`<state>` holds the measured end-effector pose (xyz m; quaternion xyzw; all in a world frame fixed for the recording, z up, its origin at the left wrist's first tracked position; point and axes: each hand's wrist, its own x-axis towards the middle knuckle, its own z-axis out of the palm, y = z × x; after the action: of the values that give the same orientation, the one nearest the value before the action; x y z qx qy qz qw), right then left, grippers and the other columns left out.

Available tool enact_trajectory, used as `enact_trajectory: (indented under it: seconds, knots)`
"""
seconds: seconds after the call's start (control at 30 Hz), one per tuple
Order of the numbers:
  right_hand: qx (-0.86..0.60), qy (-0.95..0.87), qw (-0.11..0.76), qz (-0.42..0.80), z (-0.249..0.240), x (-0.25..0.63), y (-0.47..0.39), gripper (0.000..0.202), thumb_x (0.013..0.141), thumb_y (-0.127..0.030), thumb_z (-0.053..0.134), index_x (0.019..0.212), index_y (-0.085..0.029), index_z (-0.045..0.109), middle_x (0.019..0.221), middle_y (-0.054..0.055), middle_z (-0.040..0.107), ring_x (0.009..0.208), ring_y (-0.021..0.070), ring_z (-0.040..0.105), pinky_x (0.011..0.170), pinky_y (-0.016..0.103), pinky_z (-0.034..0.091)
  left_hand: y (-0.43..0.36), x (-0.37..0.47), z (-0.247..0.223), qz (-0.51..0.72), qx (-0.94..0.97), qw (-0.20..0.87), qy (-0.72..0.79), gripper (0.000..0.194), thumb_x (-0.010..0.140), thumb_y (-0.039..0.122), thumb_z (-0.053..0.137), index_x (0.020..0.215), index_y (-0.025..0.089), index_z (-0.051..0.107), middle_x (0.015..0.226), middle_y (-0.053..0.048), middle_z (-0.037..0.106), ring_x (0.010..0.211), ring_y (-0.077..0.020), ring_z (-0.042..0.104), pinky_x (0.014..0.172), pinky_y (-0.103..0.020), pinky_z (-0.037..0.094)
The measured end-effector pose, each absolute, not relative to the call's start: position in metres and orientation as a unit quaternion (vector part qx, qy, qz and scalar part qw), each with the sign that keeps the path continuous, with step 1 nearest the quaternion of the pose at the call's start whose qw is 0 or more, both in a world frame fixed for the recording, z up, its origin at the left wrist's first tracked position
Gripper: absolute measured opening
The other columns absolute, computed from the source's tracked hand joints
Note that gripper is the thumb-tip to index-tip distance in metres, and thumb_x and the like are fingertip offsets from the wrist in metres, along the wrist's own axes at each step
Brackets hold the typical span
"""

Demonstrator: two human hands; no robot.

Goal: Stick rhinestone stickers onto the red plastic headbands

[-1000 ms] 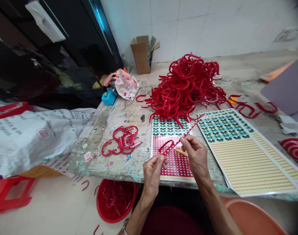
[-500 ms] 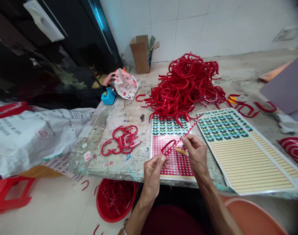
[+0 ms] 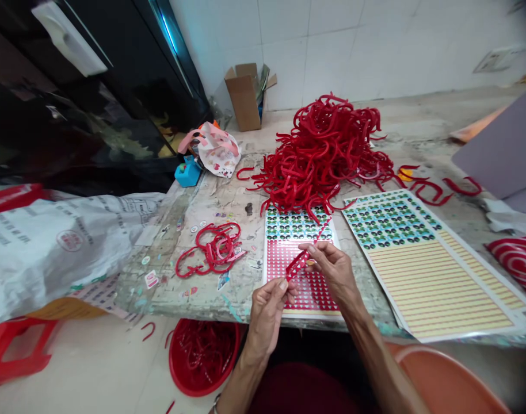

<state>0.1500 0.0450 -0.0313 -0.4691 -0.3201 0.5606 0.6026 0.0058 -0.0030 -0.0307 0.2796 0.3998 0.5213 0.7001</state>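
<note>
A curved red band is pinched at its lower end by my left hand. My right hand is closed at the band's upper end, where a thin heart-patterned strip lies along the band and sticks out past the fingers. Part of a small yellow object shows under the right fingers. Below both hands lies a sticker sheet with rows of white hearts on red and green pictures at its top. Behind it rises a large pile of red bands.
Several red bands lie at the left on the table. Yellow-striped sheets are at the right. A cardboard box and a bag stand behind. A red basin of bands sits on the floor.
My right hand has moved down and left along the strip, closer to my left hand. The strip now lies against the band. The view has shifted slightly.
</note>
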Motion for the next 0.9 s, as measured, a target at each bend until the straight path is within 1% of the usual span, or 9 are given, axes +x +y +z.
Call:
enact_trajectory:
  seconds: [0.13, 0.23, 0.37, 0.57, 0.77, 0.9]
  knots:
    - [-0.464, -0.319, 0.613, 0.554, -0.026, 0.147, 0.041, 0.023, 0.068, -0.035, 0.072, 0.075, -0.019, 0.058, 0.083, 0.001, 0.068, 0.071, 0.0125, 0.061, 0.059, 0.024, 0.054, -0.004, 0.002, -0.034, 0.504, 0.294, 0.709, 0.397, 0.016, 0.084, 0.02, 0.054, 0.078, 0.012, 0.066, 0.075, -0.004, 0.063, 0.067, -0.0088, 0.053, 0.069, -0.022, 0.042]
    - [-0.462, -0.329, 0.614, 0.549, -0.02, 0.146, 0.038, 0.023, 0.067, -0.035, 0.072, 0.074, -0.018, 0.059, 0.081, 0.001, 0.068, 0.075, 0.0137, 0.062, 0.06, 0.023, 0.053, -0.004, -0.004, -0.036, 0.483, 0.327, 0.711, 0.392, 0.017, 0.086, 0.021, 0.052, 0.082, 0.012, 0.067, 0.077, -0.005, 0.064, 0.07, -0.0106, 0.054, 0.073, -0.025, 0.042]
    - [-0.469, -0.343, 0.604, 0.545, -0.013, 0.146, 0.034, 0.023, 0.068, -0.037, 0.072, 0.072, -0.018, 0.059, 0.083, 0.004, 0.068, 0.074, 0.0145, 0.063, 0.061, 0.023, 0.052, -0.004, -0.012, -0.034, 0.448, 0.399, 0.698, 0.391, 0.02, 0.087, 0.023, 0.05, 0.088, 0.012, 0.068, 0.079, -0.006, 0.065, 0.07, -0.0121, 0.054, 0.074, -0.027, 0.042]
    - [-0.468, -0.36, 0.591, 0.549, -0.008, 0.146, 0.032, 0.022, 0.069, -0.036, 0.071, 0.071, -0.017, 0.06, 0.083, 0.004, 0.069, 0.071, 0.0129, 0.062, 0.06, 0.022, 0.05, 0.001, -0.018, -0.023, 0.391, 0.521, 0.643, 0.404, 0.023, 0.087, 0.026, 0.05, 0.09, 0.013, 0.069, 0.082, -0.007, 0.066, 0.074, -0.0149, 0.058, 0.073, -0.027, 0.044]
    - [-0.472, -0.384, 0.6, 0.52, -0.007, 0.146, 0.029, 0.018, 0.074, -0.034, 0.067, 0.074, -0.018, 0.059, 0.084, 0.004, 0.068, 0.073, 0.0128, 0.061, 0.062, 0.022, 0.048, 0.005, -0.013, -0.023, 0.397, 0.549, 0.611, 0.409, 0.02, 0.086, 0.026, 0.051, 0.093, 0.016, 0.067, 0.087, -0.005, 0.067, 0.079, -0.0165, 0.061, 0.076, -0.028, 0.046]
    - [-0.476, -0.4, 0.603, 0.5, -0.01, 0.146, 0.025, 0.016, 0.074, -0.032, 0.067, 0.074, -0.018, 0.059, 0.084, 0.004, 0.067, 0.076, 0.014, 0.061, 0.065, 0.024, 0.048, 0.008, -0.008, -0.018, 0.402, 0.558, 0.593, 0.418, 0.021, 0.086, 0.027, 0.051, 0.098, 0.016, 0.065, 0.09, -0.006, 0.067, 0.081, -0.0173, 0.061, 0.078, -0.028, 0.046]
